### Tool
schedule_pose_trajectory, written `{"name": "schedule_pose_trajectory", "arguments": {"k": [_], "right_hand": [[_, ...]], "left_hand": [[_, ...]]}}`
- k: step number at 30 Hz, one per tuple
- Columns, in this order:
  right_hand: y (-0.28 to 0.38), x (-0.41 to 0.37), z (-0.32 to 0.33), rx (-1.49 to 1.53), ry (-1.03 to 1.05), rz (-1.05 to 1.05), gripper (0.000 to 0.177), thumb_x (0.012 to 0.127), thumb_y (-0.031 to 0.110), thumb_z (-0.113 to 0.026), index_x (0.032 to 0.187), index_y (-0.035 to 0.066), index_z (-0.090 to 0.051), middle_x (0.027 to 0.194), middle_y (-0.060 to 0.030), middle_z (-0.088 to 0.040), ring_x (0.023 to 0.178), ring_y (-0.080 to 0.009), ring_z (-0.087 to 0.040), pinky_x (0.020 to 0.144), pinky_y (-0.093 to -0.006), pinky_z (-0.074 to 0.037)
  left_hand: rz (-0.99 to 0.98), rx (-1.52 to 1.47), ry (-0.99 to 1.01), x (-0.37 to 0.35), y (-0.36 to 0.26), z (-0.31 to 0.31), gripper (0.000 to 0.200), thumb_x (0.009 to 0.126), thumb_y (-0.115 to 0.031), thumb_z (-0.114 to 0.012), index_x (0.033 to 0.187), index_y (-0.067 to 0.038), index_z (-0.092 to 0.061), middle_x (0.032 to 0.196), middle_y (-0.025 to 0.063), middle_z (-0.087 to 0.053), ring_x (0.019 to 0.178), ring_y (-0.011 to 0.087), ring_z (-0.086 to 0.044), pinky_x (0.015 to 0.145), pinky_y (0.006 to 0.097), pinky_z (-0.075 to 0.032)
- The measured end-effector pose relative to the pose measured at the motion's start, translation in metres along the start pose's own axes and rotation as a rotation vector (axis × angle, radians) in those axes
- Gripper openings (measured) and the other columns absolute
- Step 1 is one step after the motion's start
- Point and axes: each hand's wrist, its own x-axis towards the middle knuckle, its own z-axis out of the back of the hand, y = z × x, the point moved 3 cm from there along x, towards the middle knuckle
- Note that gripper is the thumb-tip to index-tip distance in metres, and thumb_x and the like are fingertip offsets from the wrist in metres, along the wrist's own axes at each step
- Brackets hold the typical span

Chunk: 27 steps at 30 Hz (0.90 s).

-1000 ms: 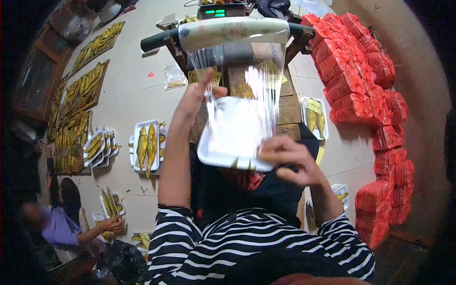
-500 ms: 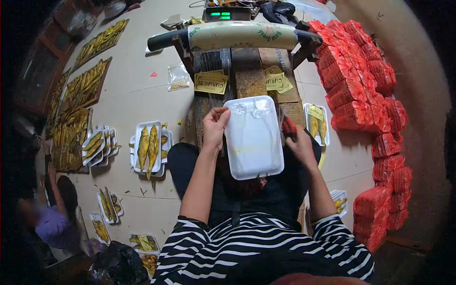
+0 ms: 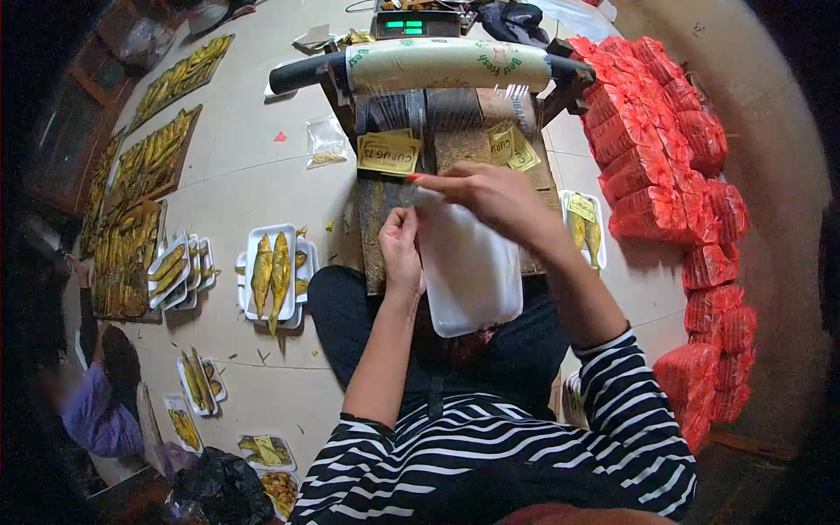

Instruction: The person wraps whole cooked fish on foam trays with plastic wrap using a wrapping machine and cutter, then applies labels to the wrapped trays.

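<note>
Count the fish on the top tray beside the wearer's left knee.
2: the left fish and the right fish, side by side on the top tray. None seems hidden there.

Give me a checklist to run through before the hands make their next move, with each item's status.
1. Left hand at the white tray's edge: ok.
2. Right hand clear of the tray: not ok; it reaches over the far end.
3. Red item identified: cannot tell; only a little shows at the right fingertips.
4. Film roll on its dark bar: ok.
5. Scale display lit: ok, green.
6. Tray's contents: cannot tell; none show.
</note>
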Motion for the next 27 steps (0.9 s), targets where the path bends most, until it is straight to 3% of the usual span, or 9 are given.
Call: {"name": "schedule_pose_trajectory", "arguments": {"k": [4, 8, 9, 12, 16, 17, 20, 23, 27], "right_hand": [[-0.057, -0.072, 0.054, -0.126, 0.19, -0.345, 0.035, 0.085, 0.015, -0.048, 0.119, 0.021, -0.054, 0.089, -0.0071, -0.063, 0.079, -0.0221, -0.059, 0.067, -0.0343, -0.047], [-0.129, -0.148, 0.027, 0.433, 0.193, -0.762, 0.035, 0.079, 0.006, -0.051, 0.113, 0.003, -0.057, 0.108, -0.0084, -0.06, 0.1, -0.0114, -0.053, 0.087, -0.0274, -0.041], [-0.113, -0.141, 0.014, 0.811, -0.015, -0.63, 0.044, 0.075, -0.002, -0.05, 0.118, 0.005, -0.054, 0.11, -0.0083, -0.059, 0.098, -0.0091, -0.052, 0.086, -0.0248, -0.04], [-0.091, -0.137, -0.046, 0.384, -0.207, -0.5, 0.06, 0.069, -0.004, -0.052, 0.123, 0.023, -0.051, 0.106, -0.0134, -0.055, 0.086, -0.0213, -0.055, 0.079, -0.0281, -0.043], [-0.092, -0.117, -0.078, 0.192, -0.511, -0.467, 0.026, 0.08, 0.012, -0.055, 0.105, 0.008, -0.061, 0.114, -0.0149, -0.052, 0.092, -0.0266, -0.055, 0.081, -0.0315, -0.042], [-0.098, -0.106, -0.082, 0.768, -0.508, -0.506, 0.02, 0.081, 0.017, -0.056, 0.093, 0.003, -0.063, 0.105, -0.0139, -0.055, 0.088, -0.0263, -0.054, 0.08, -0.033, -0.041], [-0.081, -0.071, -0.05, 0.462, -0.518, -0.298, 0.012, 0.08, 0.012, -0.058, 0.084, 0.001, -0.06, 0.097, -0.0101, -0.052, 0.092, -0.0209, -0.05, 0.079, -0.0293, -0.04], [-0.045, -0.017, -0.05, 0.104, -0.062, -0.064, 0.016, 0.074, 0.018, -0.063, 0.078, 0.004, -0.058, 0.086, -0.0099, -0.054, 0.082, -0.0258, -0.051, 0.072, -0.034, -0.042], [-0.031, 0.04, -0.097, 0.417, -0.294, 0.154, 0.023, 0.069, 0.017, -0.065, 0.091, 0.014, -0.063, 0.09, -0.0042, -0.059, 0.088, -0.0246, -0.051, 0.079, -0.0362, -0.036]], "left_hand": [[0.153, -0.125, -0.032, -0.001, 0.0, 0.011, 0.013, 0.09, -0.015, -0.049, 0.078, -0.01, -0.048, 0.075, 0.001, -0.055, 0.07, 0.0063, -0.053, 0.061, 0.0203, -0.044], [0.161, -0.231, -0.137, 0.0, 0.017, 0.028, 0.013, 0.091, -0.017, -0.045, 0.082, -0.01, -0.049, 0.079, 0.0005, -0.055, 0.073, 0.0087, -0.054, 0.066, 0.0231, -0.046], [0.164, -0.25, -0.16, 0.0, 0.021, 0.029, 0.013, 0.092, -0.018, -0.043, 0.083, -0.01, -0.049, 0.08, 0.0003, -0.055, 0.075, 0.0095, -0.054, 0.068, 0.0241, -0.046], [0.166, -0.303, -0.165, 0.002, 0.026, 0.029, 0.015, 0.093, -0.02, -0.04, 0.088, -0.01, -0.049, 0.084, 0.0006, -0.055, 0.081, 0.0124, -0.055, 0.076, 0.0288, -0.046], [0.162, -0.315, -0.17, 0.001, 0.025, 0.028, 0.014, 0.093, -0.019, -0.039, 0.09, -0.01, -0.05, 0.087, 0.0016, -0.055, 0.083, 0.0133, -0.055, 0.077, 0.0296, -0.046], [0.173, -0.318, -0.169, 0.0, 0.024, 0.028, 0.014, 0.093, -0.018, -0.039, 0.09, -0.01, -0.05, 0.088, 0.0018, -0.055, 0.083, 0.0135, -0.055, 0.077, 0.0295, -0.046], [0.179, -0.181, -0.134, 0.001, 0.024, 0.029, 0.014, 0.093, -0.018, -0.039, 0.091, -0.01, -0.05, 0.089, 0.0022, -0.055, 0.083, 0.0138, -0.055, 0.076, 0.0285, -0.047], [0.086, 0.032, -0.037, -0.007, 0.009, 0.007, 0.017, 0.085, -0.004, -0.051, 0.1, -0.007, -0.044, 0.091, 0.0045, -0.055, 0.083, 0.0122, -0.055, 0.076, 0.0254, -0.045], [-0.17, 0.426, 0.06, 0.001, -0.003, 0.004, 0.038, 0.078, 0.002, -0.059, 0.109, -0.008, -0.039, 0.096, 0.0062, -0.055, 0.085, 0.0128, -0.054, 0.075, 0.0254, -0.045]]}}
